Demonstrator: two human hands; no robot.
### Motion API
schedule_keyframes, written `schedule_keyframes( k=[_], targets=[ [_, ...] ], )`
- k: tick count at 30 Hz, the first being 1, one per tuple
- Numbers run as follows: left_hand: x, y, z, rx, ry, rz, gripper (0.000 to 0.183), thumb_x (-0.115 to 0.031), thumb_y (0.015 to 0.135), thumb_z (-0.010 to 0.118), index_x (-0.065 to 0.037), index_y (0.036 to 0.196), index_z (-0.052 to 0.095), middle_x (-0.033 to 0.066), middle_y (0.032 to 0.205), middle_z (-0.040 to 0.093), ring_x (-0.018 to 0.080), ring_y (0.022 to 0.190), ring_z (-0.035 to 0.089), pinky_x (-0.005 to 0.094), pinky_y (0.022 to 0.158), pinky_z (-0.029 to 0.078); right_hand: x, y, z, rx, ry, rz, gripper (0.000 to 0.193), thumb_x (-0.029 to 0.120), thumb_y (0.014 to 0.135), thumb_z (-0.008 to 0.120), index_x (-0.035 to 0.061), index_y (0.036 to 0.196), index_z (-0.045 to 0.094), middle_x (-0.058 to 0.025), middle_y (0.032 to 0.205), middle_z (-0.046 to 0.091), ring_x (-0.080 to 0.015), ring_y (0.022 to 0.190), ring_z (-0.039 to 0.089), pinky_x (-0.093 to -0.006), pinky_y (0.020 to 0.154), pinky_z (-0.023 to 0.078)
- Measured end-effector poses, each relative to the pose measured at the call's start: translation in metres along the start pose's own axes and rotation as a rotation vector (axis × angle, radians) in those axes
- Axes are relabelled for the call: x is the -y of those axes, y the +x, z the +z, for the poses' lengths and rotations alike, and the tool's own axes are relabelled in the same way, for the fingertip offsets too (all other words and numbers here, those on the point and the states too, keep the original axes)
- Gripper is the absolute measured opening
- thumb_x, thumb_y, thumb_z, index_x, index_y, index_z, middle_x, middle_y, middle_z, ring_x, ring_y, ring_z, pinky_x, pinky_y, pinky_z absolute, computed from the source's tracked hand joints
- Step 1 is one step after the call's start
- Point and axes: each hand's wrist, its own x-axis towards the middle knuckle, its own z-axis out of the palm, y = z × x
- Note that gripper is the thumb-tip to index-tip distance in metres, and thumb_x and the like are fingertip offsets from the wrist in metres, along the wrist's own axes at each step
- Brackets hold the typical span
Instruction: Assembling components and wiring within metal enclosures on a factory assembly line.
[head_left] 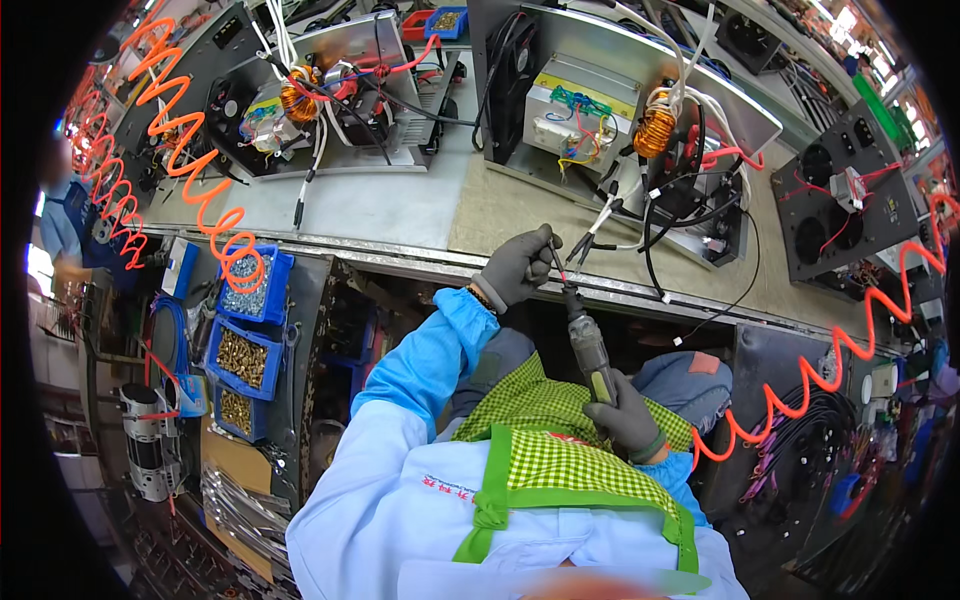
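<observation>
My left hand (517, 268), in a grey glove, is at the bench's front edge with thumb and fingers pinched together. What they hold is too small to make out; a thin wire end and a red-tipped piece lie right beside the fingertips. My right hand (625, 415), also gloved in grey, is wrapped round a grey power screwdriver (588, 345). Its black nose points up and away from me, close to the left fingertips. Just beyond are white and black cable ends (603, 222) from an open metal chassis (585, 110) with an orange copper-wound coil (655, 128).
A second open chassis (300, 120) stands on the bench at the far left, a black fan panel (845, 195) at the right. Blue bins (240, 358) of screws and brass fittings sit left of me. Orange coiled hoses (800, 385) hang on both sides.
</observation>
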Motion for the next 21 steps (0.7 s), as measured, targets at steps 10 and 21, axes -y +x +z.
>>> schedule_keyframes(
  k=[10, 21],
  targets=[
    [-0.018, 0.007, 0.004, 0.065, 0.312, 0.008, 0.026, -0.029, 0.096, 0.049, -0.003, 0.098, 0.054, -0.0031, 0.065, 0.046, 0.0023, 0.046, 0.033, 0.0164, 0.04, 0.026, 0.001, 0.001, -0.003, -0.004, -0.003, -0.004, 0.05, 0.013, 0.076, 0.066, 0.0014, 0.12, 0.043, -0.0033, 0.076, 0.05, -0.0095, 0.05, 0.049, -0.024, 0.044, 0.041],
    [-0.022, 0.015, 0.0, 0.048, 0.522, 0.012, 0.039, -0.042, 0.092, 0.055, -0.003, 0.089, 0.059, -0.0027, 0.059, 0.045, 0.0043, 0.044, 0.034, 0.0197, 0.04, 0.027, 0.007, 0.0, -0.003, 0.057, 0.165, 0.079, 0.051, 0.013, 0.077, 0.066, 0.0014, 0.121, 0.043, -0.0029, 0.076, 0.05, -0.0094, 0.052, 0.049, -0.0243, 0.045, 0.04]
  ],
)
